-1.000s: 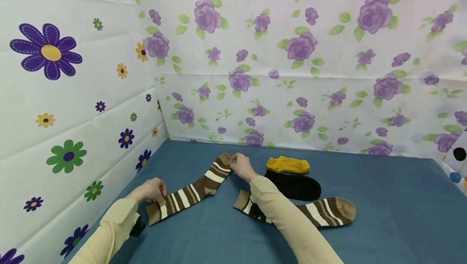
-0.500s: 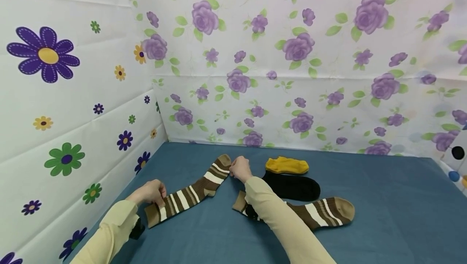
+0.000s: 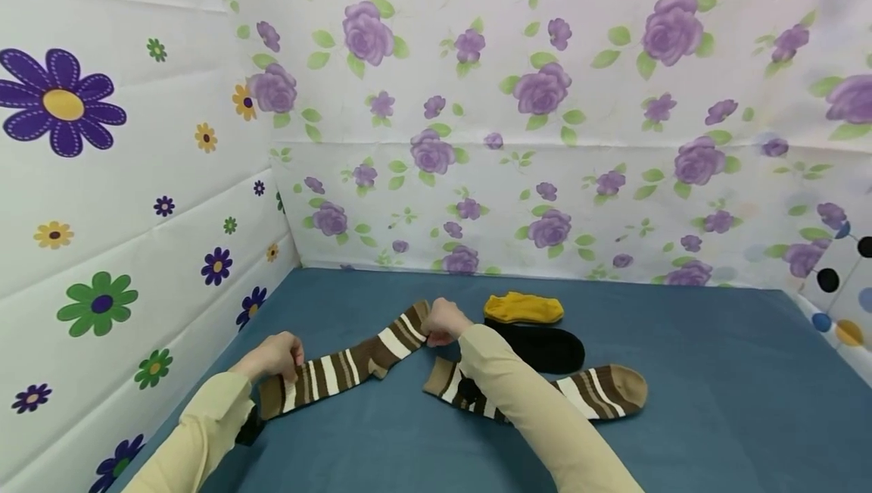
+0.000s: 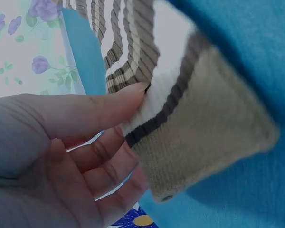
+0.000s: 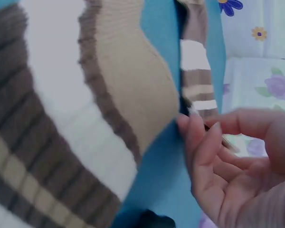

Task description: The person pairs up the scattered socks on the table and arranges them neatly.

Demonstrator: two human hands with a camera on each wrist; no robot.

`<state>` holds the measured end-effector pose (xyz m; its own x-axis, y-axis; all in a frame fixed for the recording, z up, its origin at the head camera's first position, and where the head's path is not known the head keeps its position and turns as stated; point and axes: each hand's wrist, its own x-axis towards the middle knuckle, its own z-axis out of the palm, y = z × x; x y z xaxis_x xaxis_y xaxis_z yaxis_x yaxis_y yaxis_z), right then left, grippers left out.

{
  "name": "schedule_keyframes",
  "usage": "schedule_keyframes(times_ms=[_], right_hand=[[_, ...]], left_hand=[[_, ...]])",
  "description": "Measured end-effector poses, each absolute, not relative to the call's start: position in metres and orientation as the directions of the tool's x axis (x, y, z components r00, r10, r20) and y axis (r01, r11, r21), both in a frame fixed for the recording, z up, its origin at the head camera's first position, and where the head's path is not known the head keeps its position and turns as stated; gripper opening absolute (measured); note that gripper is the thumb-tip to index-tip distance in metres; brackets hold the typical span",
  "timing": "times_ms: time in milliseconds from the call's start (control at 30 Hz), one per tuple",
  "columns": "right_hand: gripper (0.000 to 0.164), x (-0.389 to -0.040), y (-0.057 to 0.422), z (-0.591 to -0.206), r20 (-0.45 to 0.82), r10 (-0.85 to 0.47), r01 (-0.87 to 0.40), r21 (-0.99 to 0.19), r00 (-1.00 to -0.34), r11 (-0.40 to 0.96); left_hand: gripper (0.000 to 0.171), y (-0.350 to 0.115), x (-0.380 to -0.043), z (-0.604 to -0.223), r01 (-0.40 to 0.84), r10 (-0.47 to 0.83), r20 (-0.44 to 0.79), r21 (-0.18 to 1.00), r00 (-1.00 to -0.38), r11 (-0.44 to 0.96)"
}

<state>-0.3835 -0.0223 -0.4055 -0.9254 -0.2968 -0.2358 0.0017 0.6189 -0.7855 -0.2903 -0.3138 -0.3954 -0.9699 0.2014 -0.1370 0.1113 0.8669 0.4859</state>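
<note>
A long sock (image 3: pixel 341 373) with brown, tan and white stripes stretches flat between both hands. At its tan cuff end, my left hand (image 3: pixel 275 357) pinches the fabric; in the left wrist view the thumb lies over the striped ribbing (image 4: pixel 137 61) and the fingers are beneath. My right hand (image 3: pixel 446 321) pinches the toe end, whose tip is partly hidden behind the fingers. A matching striped sock (image 3: pixel 602 393) lies under the right forearm, which covers its middle. Its tan cuff (image 5: pixel 137 80) looms close in the right wrist view, beside the right hand.
A yellow sock (image 3: pixel 523 308) and a black sock (image 3: pixel 548 351) lie behind the matching striped sock. Blue cloth (image 3: pixel 715 372) covers the table. Flower-printed sheets (image 3: pixel 490 198) rise along the back and left edges.
The head view has turned slightly right. The right hand has closed over the sock's toe, which has shifted a little right and nearer. The left hand has kept its hold at the cuff.
</note>
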Motion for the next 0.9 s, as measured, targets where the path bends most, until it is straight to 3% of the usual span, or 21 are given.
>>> schedule_keyframes(times_ms=[133,300,567,767,900], right_hand=[[0.008,-0.376,-0.02,-0.397,-0.294,-0.326,0.015,-0.763,-0.898,0.647],[0.011,-0.377,-0.015,-0.394,-0.274,-0.319,0.001,-0.76,-0.907,0.65],[0.041,-0.388,-0.014,-0.403,-0.114,-0.352,-0.143,-0.767,-0.929,0.626],[0.008,-0.39,-0.021,-0.408,-0.01,-0.392,-0.259,-0.736,-0.92,0.626],[0.027,-0.39,-0.023,-0.408,0.017,-0.383,-0.28,-0.71,-0.924,0.646]], left_hand=[[0.023,-0.316,-0.29,-0.395,0.1,0.185,-0.129,0.488,-0.974,0.867],[0.02,-0.32,-0.29,-0.394,0.081,0.166,-0.135,0.483,-0.977,0.872],[0.027,-0.33,-0.282,-0.394,-0.072,0.058,-0.247,0.486,-0.967,0.871],[0.026,-0.333,-0.279,-0.391,-0.172,-0.031,-0.309,0.441,-0.95,0.881],[0.027,-0.333,-0.276,-0.392,-0.188,-0.032,-0.311,0.485,-0.95,0.854]])
